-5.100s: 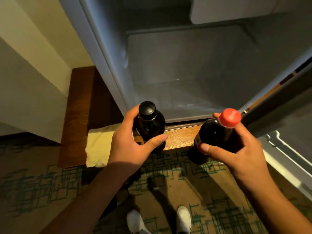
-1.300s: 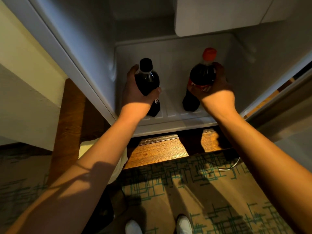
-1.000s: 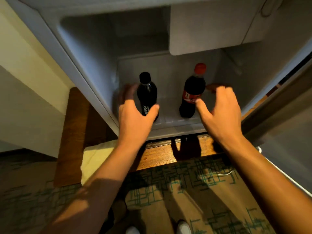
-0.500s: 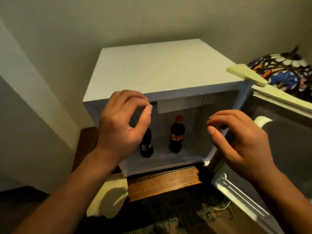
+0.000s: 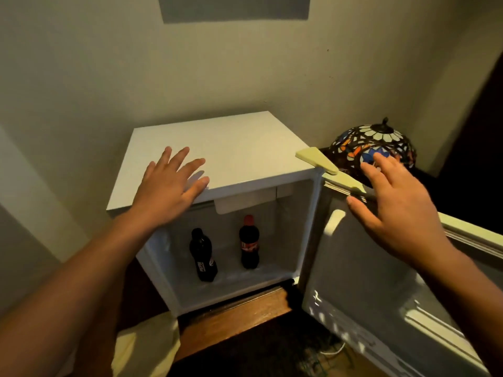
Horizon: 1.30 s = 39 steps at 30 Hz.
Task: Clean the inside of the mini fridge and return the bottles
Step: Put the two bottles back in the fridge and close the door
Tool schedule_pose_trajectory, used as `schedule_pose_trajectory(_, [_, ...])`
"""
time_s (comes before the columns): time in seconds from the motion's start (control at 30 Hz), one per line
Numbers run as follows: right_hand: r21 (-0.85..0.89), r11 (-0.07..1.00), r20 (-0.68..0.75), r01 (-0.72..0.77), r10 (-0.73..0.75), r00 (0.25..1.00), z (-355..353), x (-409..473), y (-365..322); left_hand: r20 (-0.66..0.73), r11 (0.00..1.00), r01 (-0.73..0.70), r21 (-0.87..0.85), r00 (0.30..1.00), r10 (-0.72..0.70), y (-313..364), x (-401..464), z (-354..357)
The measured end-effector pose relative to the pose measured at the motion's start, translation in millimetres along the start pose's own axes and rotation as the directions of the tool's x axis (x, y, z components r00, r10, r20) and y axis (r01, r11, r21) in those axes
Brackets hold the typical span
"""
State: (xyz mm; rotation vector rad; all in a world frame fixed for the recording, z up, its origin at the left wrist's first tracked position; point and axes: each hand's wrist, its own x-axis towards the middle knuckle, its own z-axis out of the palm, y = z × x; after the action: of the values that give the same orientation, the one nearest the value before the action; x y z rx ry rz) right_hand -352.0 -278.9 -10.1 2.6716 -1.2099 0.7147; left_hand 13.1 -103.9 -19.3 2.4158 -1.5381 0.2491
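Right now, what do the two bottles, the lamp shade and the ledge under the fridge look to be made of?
Black-capped bottle and red-capped bottle: probably clear plastic, glossy, with dark liquid inside and printed labels. Lamp shade: looks like stained glass, coloured pieces set in dark seams. Ledge under the fridge: wood, with brown grain and a slight sheen.

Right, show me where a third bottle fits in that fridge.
Bare floor lies right of the red-capped bottle, toward the fridge wall, and behind both bottles. The gap between it and the black-capped bottle is narrow.
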Motion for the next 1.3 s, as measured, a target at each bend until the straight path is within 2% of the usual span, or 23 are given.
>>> schedule_pose_trajectory(0.17, [-0.156,0.982,0.057,-0.105,0.115,0.992,-4.7,-18.3,34.6,0.059,0.998,-0.056,0.041,0.997,0.053,12.1,16.8,-3.0])
schedule_pose_trajectory(0.3, [-0.23,0.955,0.076,-0.188,0.21,0.975,-19.6,-28.5,58.7,0.059,0.991,-0.116,0.061,0.992,0.112,29.4,37.3,-3.9])
schedule_pose_trajectory(0.43, [-0.281,0.93,0.108,-0.238,0.277,0.955,-26.4,-40.5,76.7,0.107,0.992,-0.115,0.051,0.988,0.109,43.0,52.4,2.4])
schedule_pose_trajectory(0.63, [-0.308,0.888,0.126,-0.341,0.394,0.911,-33.9,-61.3,93.1,0.172,0.989,-0.151,0.004,0.974,0.148,43.7,60.7,16.9])
schedule_pose_trajectory(1.0, [-0.309,0.802,0.031,-0.511,0.546,0.838,-28.2,-84.2,66.5,0.295,0.976,-0.215,0.028,0.935,0.197,34.2,73.4,21.5])
schedule_pose_trajectory(1.3, [-0.274,0.79,0.069,-0.548,0.585,0.808,-36.3,-85.5,51.0,0.235,0.968,-0.25,0.022,0.942,0.238,30.3,71.7,24.6])
